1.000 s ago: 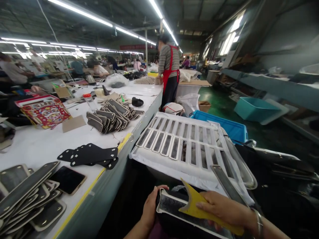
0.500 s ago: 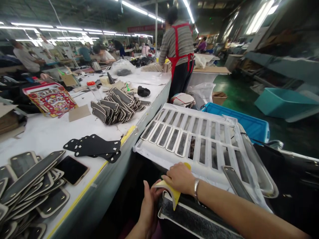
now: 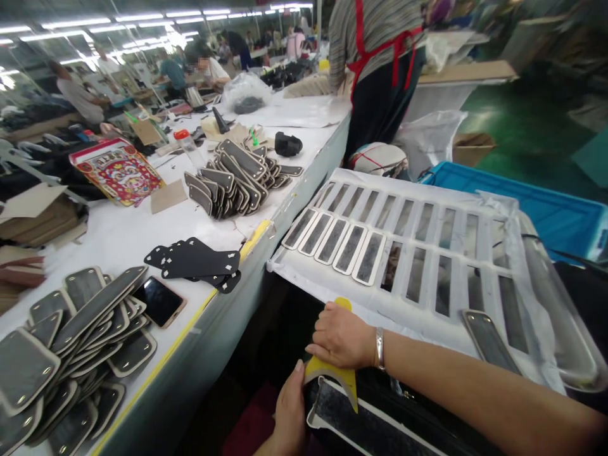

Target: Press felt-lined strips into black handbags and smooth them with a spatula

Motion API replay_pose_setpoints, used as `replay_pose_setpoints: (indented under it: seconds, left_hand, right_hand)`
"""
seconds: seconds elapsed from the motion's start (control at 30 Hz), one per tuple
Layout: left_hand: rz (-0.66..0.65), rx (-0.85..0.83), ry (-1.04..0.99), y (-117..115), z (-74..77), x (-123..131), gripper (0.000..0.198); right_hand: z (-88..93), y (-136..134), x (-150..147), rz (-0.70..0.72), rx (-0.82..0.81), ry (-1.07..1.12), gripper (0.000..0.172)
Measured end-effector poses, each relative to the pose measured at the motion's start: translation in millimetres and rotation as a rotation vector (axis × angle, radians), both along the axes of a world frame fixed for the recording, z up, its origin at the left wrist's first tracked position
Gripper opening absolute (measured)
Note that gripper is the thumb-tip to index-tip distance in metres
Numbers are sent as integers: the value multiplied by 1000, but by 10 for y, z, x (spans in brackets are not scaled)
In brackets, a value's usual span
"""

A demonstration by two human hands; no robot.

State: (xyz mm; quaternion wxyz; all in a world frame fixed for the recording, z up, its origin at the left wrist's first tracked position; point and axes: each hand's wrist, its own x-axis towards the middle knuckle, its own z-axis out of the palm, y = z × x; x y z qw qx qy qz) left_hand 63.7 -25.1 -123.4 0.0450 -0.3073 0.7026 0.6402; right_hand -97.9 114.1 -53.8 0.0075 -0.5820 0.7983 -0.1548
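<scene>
White-edged dark panel [image 3: 363,422] slants near-right from left hand [image 3: 291,411], whose grip is hidden; right hand [image 3: 341,337] clenches yellow notched tool [image 3: 349,381] above

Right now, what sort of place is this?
Probably a factory workshop: heaps of similar grey panels on a long white table, rows of strip lights overhead, several people in the background.

Phone [image 3: 161,302], orange-lidded jar [image 3: 187,144], blue bin [image 3: 560,218]
</scene>
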Motion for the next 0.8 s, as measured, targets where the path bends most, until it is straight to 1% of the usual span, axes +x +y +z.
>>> replay_pose_setpoints:
  seconds: [0.07, 0.13, 0.2, 0.3, 0.37, 0.5, 0.53, 0.63, 0.8]
  left_hand:
    - [-56, -44, 52, -25, 2, 20, 53]
    - [-112, -52, 65, -30, 52, -2, 53]
    - [-169, -15, 74, -20, 126, -53, 55]
    - [-263, 55, 102, -11, 252, -168, 54]
    - [-377, 97, 102, -21, 346, -269, 49]
    - [-649, 202, 130, -35, 514, -501, 43]
    - [-692, 221, 134, -29, 537, -551, 42]
    - [-757, 217, 118, 17, 553, -661, 41]
    - [-864, 200, 96, 115, 569, -738, 38]
  right_hand:
    - [-3, 6, -12, 10, 17, -11, 45]
    - [-6, 25, -15, 16, 40, -29, 45]
    - [-15, 60, 2, 6, 69, -49, 46]
    - [-27, 128, 74, -74, 124, -80, 47]
    - [-18, 174, 141, -151, 166, -117, 48]
    - [25, 268, 256, -272, 237, -201, 50]
    - [33, 298, 275, -293, 243, -217, 50]
    - [34, 411, 324, -350, 257, -253, 47]
    - [42, 596, 457, -460, 274, -246, 48]
